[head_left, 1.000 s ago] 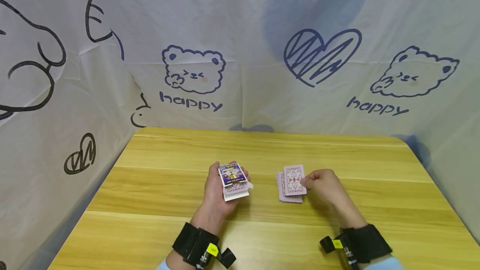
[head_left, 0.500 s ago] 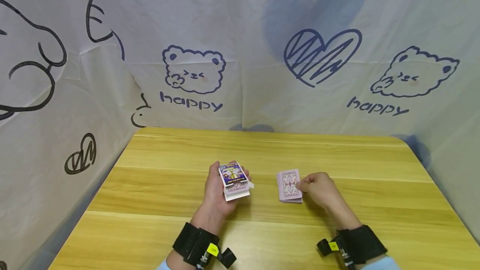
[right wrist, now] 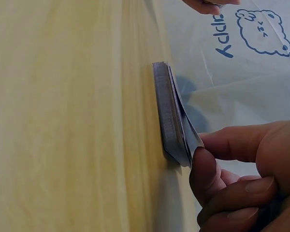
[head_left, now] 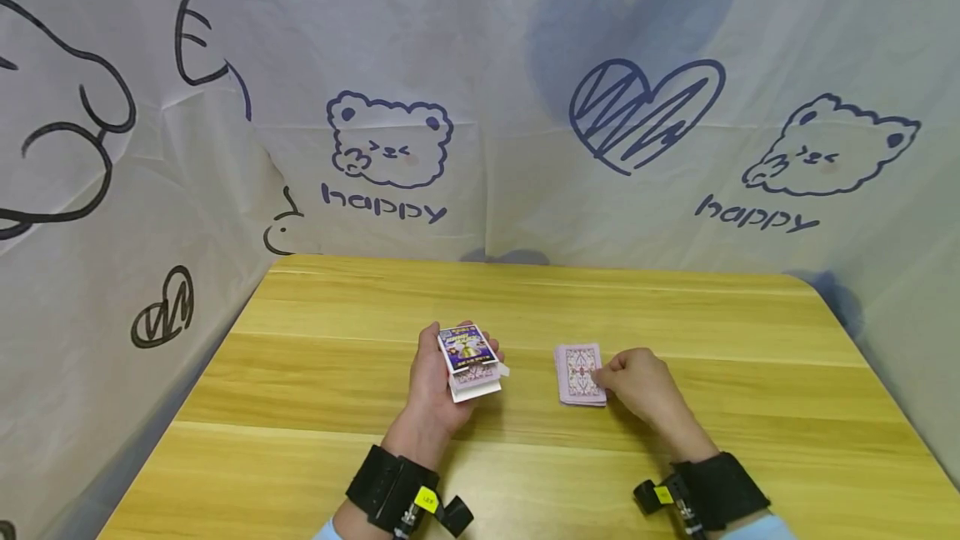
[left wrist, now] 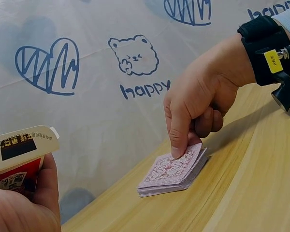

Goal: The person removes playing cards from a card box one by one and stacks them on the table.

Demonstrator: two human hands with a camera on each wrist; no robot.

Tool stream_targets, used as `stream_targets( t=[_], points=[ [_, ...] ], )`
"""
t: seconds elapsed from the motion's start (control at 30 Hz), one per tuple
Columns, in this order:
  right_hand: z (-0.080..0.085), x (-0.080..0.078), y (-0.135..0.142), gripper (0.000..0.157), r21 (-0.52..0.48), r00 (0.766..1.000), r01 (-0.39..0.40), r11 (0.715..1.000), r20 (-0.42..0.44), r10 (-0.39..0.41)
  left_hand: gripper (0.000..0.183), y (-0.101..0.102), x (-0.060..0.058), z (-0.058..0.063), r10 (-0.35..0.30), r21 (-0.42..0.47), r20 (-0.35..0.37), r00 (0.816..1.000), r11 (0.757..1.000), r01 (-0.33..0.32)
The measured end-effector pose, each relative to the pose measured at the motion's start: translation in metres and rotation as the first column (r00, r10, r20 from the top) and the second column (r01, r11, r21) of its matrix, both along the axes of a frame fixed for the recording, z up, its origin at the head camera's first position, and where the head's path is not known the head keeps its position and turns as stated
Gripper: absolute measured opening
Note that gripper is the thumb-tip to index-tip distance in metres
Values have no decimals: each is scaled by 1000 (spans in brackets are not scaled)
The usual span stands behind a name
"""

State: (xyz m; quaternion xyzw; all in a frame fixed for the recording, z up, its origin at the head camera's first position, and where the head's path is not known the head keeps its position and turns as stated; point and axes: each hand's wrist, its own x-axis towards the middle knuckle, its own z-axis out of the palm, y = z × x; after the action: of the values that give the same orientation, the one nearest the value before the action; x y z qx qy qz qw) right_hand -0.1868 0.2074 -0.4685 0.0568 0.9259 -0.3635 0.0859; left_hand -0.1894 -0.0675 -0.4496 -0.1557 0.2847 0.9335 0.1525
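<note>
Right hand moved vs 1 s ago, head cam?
Yes: against the printed heart, the right hand has shifted a little left and slightly down in the head view.

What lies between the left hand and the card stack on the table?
In the head view, bare wooden tabletop lies between the left hand and the card stack, apart from the card box's white flap jutting slightly into the gap.

light: soft, even | table [head_left: 360,298]: faint shadows | right wrist view: dimmer
</note>
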Motion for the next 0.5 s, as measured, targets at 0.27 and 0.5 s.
stream_targets(
  t=[0.27, 0.5],
  points=[
    [-1, 1, -2, 24, 37, 1000, 0, 999, -9, 0, 61, 0, 0, 1, -3, -1, -3, 1000, 1000, 3],
    [-2, 2, -4, 24, 58, 1000, -7, 998, -20, 8, 58, 0, 1, 2, -6, -7, -6, 1000, 1000, 6]
  ],
)
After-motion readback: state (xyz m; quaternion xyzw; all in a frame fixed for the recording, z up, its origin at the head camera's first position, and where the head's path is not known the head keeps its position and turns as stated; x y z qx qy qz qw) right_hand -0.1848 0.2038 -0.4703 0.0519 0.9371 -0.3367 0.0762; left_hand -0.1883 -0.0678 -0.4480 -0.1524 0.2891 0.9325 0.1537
